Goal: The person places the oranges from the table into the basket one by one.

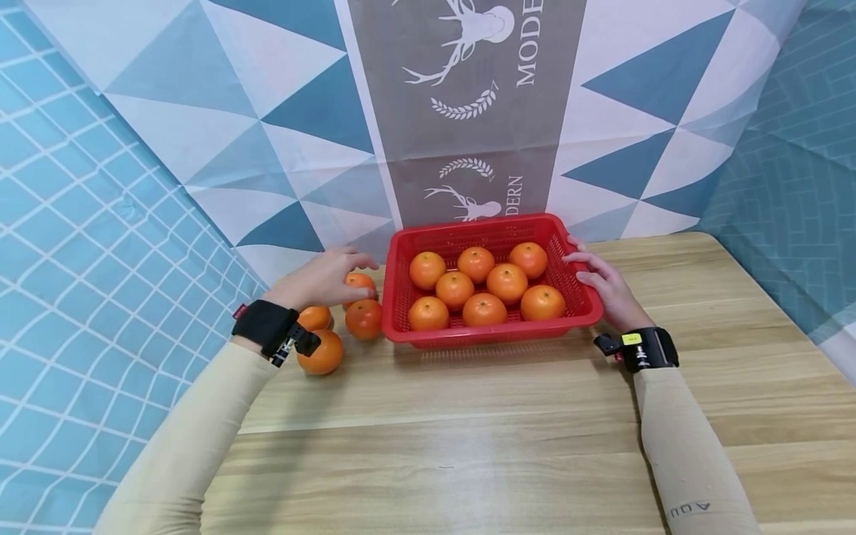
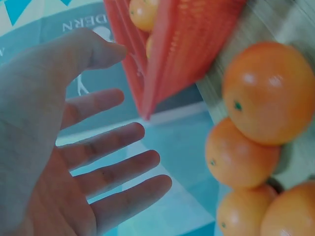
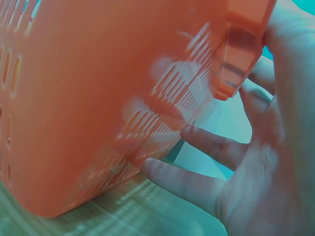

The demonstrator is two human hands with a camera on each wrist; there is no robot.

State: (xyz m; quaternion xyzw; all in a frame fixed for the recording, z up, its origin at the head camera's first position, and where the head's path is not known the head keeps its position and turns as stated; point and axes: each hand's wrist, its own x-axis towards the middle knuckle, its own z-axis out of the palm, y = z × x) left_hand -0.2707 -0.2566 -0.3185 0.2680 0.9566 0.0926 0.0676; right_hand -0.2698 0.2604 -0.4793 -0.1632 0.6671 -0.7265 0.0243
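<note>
A red slotted basket stands on the wooden table and holds several oranges. Several more loose oranges lie just left of it. My left hand hovers over these loose oranges with its fingers spread and holds nothing. The left wrist view shows the same open palm beside the oranges and a corner of the basket. My right hand lies against the basket's right side. There its straight fingers touch the basket wall, thumb up by the rim.
A patterned blue, white and grey cloth hangs behind the table and drapes down its left side. Bare wood stretches in front of the basket and to its right, out to the table's right edge.
</note>
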